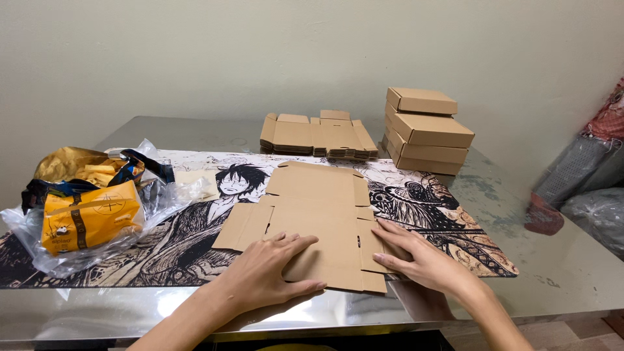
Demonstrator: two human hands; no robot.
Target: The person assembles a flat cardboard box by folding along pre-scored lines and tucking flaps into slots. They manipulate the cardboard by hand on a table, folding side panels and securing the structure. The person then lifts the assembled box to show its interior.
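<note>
At the far left of the table (533, 273), a clear plastic bag (39, 250) lay open with a yellow packet (88, 221) in it, and behind it was a gold packet (68, 162) with some pale pieces showing. These were well apart from the hands. A long mat with a black and white drawing (188, 227) covered the middle of the table. On this mat the flat cardboard sheet (318, 214) lay, cut and creased for a box, and no wall of it stood up yet; I judged that this box was only at the beginning of folding. The left hand (263, 276) rested on the near left part of the sheet, fingers stretched out and palm down, pressing and not gripping anything. The right hand (416, 257) lay at the near right edge, also open, with its fingertips on the right side flap. Whether it was lifting the flap or only pressing it, I could not tell. Behind the sheet, near the wall, a pile of flat unfolded sheets (318, 136) waited, so much work seemed to be left. To the right of this pile, a stack of finished boxes (426, 130) stood closed, one on another, so some boxes were already done. At the far right, beside the table, there were grey bags (595, 208).
</note>
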